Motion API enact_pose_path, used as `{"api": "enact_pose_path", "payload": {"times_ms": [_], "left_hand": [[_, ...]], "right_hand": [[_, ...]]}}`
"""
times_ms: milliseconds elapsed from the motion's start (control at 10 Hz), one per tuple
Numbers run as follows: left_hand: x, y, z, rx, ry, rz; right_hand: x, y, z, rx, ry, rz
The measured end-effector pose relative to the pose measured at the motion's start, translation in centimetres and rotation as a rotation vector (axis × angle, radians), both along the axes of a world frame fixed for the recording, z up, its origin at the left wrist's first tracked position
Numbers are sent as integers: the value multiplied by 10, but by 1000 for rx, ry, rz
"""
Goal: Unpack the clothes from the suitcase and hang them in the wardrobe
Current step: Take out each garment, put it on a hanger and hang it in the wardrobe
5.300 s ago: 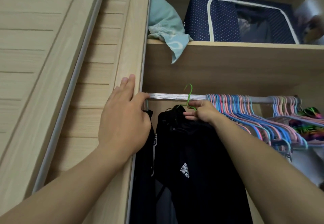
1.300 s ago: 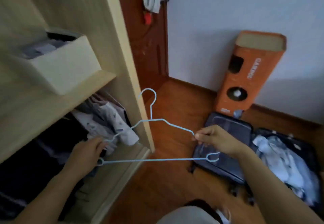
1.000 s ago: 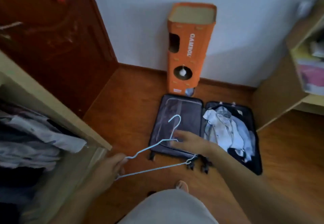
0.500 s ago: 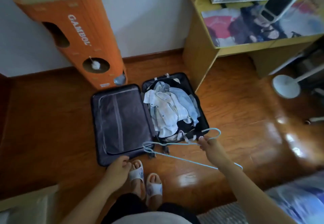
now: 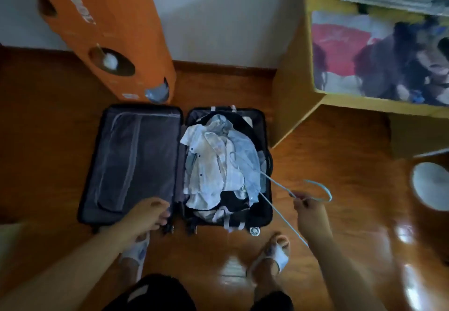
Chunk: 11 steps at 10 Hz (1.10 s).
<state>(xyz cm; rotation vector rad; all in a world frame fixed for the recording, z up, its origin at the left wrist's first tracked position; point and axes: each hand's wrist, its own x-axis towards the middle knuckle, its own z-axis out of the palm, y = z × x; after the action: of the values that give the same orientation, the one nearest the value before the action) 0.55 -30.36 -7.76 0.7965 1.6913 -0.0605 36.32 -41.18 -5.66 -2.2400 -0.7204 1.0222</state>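
A dark suitcase (image 5: 136,162) lies open on the wooden floor in front of my feet. Its right half holds a heap of white and pale blue clothes (image 5: 218,162) over something black. My right hand (image 5: 309,211) pinches a light blue wire hanger (image 5: 279,191) near its neck, just right of the suitcase, with the hook pointing right and one end over the clothes. My left hand (image 5: 148,216) hangs with loosely curled fingers above the near edge of the left half and holds nothing. The wardrobe is out of view.
A tall orange cardboard tower (image 5: 102,33) stands behind the suitcase on the left. A yellow desk (image 5: 294,84) stands to the right of it. A white round fan base (image 5: 431,184) sits at the far right. My slippered feet (image 5: 277,252) stand close to the suitcase.
I have turned from the wardrobe to the suitcase. My left hand has let go of the hanger, which now hangs from my right hand alone, lower and nearer the clothes.
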Motion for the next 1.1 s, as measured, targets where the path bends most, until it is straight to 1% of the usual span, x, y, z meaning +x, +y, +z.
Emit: {"api": "enact_pose_path", "payload": {"times_ms": [100, 200, 300, 400, 500, 600, 700, 800, 900, 1000, 1100], "left_hand": [[52, -13, -65, -87, 72, 243], [96, -27, -138, -89, 90, 301], [117, -25, -233, -11, 141, 204], [128, 11, -269, 89, 176, 101], [130, 65, -307, 197, 224, 69], [119, 111, -350, 262, 246, -5], [119, 159, -395, 286, 208, -40], [121, 201, -439, 300, 126, 41], [118, 224, -472, 361, 70, 124], [115, 232, -479, 414, 75, 217], [107, 230, -464, 328, -119, 370]], "right_hand": [[39, 33, -62, -12, 74, 130], [61, 58, -114, -3, 136, 116], [60, 86, -168, -1, 186, 141], [41, 118, -224, 16, 262, 84], [20, 148, -273, 43, 260, 65], [1, 166, -314, 32, 277, 64], [-11, 177, -348, -2, 216, 47], [-11, 184, -379, 0, 77, 61], [-11, 187, -395, 33, 16, 63], [-17, 184, -398, 45, -33, 63], [-23, 181, -391, 10, -53, 49]]}}
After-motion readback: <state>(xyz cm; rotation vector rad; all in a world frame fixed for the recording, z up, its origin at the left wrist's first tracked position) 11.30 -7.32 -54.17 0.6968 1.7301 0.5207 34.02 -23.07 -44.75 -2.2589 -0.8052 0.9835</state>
